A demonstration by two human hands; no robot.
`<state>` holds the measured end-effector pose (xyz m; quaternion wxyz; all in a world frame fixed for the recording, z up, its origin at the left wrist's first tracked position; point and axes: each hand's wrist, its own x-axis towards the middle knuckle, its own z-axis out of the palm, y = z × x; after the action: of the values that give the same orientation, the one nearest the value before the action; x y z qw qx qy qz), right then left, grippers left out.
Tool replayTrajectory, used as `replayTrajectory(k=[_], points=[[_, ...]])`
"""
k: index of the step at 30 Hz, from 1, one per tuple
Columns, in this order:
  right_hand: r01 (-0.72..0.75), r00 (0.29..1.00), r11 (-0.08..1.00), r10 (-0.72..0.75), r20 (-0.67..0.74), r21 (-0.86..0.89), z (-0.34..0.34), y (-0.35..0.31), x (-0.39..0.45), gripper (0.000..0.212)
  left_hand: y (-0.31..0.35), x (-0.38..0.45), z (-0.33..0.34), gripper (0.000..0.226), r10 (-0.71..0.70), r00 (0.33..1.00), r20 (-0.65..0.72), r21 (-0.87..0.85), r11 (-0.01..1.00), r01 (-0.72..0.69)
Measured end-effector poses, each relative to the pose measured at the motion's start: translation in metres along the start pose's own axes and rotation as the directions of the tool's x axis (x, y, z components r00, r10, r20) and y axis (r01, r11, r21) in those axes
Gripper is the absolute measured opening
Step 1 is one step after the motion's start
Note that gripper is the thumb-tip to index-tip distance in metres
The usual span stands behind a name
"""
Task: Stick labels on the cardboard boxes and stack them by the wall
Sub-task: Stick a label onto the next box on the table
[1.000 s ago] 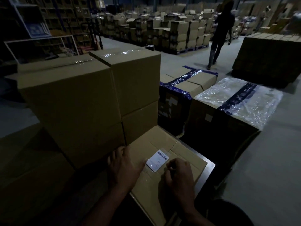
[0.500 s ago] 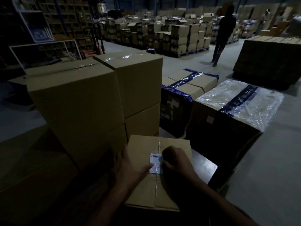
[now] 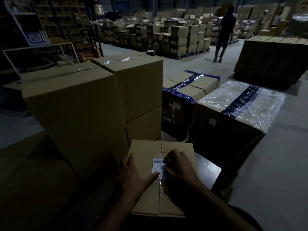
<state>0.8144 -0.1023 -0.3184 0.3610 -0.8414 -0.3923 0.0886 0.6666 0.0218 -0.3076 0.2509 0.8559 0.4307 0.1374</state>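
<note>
My left hand (image 3: pixel 133 174) lies on the small cardboard box (image 3: pixel 176 202) in front of me, fingers fairly straight, its thumb pressing the lower left corner of the white barcode label (image 3: pixel 158 169). My right hand (image 3: pixel 179 165) is bent over the label's right edge, fingertips curled down onto it; whether they pinch the label or only press it, I cannot tell in this dim light. The label sits on the box's top face, across the taped centre seam. The box rests on a dark, glossy table (image 3: pixel 210 172). Just beyond it on my left rise two stacks of large brown cartons (image 3: pixel 80 105). To the right stand a carton bound in blue tape (image 3: pixel 188 90) and one topped with clear plastic wrap (image 3: pixel 241 100). Farther off, a person (image 3: pixel 224 34) stands on the warehouse floor (image 3: pixel 276 164) beside pallets of boxes (image 3: pixel 180 37)
</note>
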Motion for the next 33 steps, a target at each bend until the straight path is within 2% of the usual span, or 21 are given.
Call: replayTrajectory(k=[4,7,8,10,12,17,20,24,27,29,31,33], points=[[-0.003,1.000,1.000,0.004,0.014,-0.026,0.002,0.002,0.002,0.021,0.000,0.000,0.000,0.122,-0.002,1.000,-0.001,0.015,1.000,0.002],[-0.066,0.998,0.997,0.066,-0.002,0.038,-0.005,-0.003,-0.004,0.023,-0.001,0.001,0.000,0.120,0.006,1.000,-0.004,-0.013,1.000,-0.006],[-0.079,0.995,0.997,0.080,-0.055,0.021,-0.006,-0.005,-0.011,0.024,-0.003,0.002,0.000,0.117,0.007,1.000,-0.005,-0.034,0.999,-0.008],[-0.094,0.978,0.987,0.068,-0.198,-0.127,-0.005,-0.005,-0.029,0.025,-0.010,0.007,-0.001,0.105,0.010,1.000,0.020,-0.089,0.996,-0.008],[-0.128,0.963,0.966,0.068,-0.260,-0.223,-0.001,-0.007,-0.047,0.017,-0.019,0.010,-0.004,0.091,0.008,0.997,0.080,-0.164,0.986,0.005],[-0.124,0.973,0.976,0.083,-0.217,-0.180,0.000,-0.014,-0.055,0.012,-0.026,0.006,-0.001,0.077,-0.068,0.993,0.094,-0.345,0.934,0.096],[-0.052,0.983,0.989,0.027,-0.183,-0.137,-0.014,-0.004,-0.035,0.013,-0.024,-0.014,0.013,0.075,-0.188,0.979,0.074,-0.521,0.830,0.199],[0.071,0.997,0.980,-0.075,-0.015,-0.184,-0.028,0.013,0.000,0.026,0.003,-0.062,0.023,0.090,-0.362,0.932,0.004,-0.545,0.781,0.306],[0.112,0.994,0.969,-0.109,0.026,-0.222,-0.031,0.014,0.011,0.029,0.015,-0.078,0.019,0.106,-0.414,0.910,-0.007,-0.538,0.769,0.346],[0.097,0.995,0.967,-0.094,0.023,-0.234,-0.030,0.012,0.010,0.029,0.009,-0.071,0.015,0.114,-0.345,0.934,-0.090,-0.458,0.847,0.269],[0.068,0.998,0.967,-0.069,0.003,-0.247,-0.025,0.004,0.002,0.025,0.001,-0.054,0.011,0.119,-0.201,0.958,-0.204,-0.363,0.924,0.117],[0.056,0.997,0.970,-0.067,-0.041,-0.238,-0.013,-0.006,-0.012,0.022,0.000,-0.032,0.005,0.125,-0.030,0.977,-0.211,-0.214,0.977,-0.016]])
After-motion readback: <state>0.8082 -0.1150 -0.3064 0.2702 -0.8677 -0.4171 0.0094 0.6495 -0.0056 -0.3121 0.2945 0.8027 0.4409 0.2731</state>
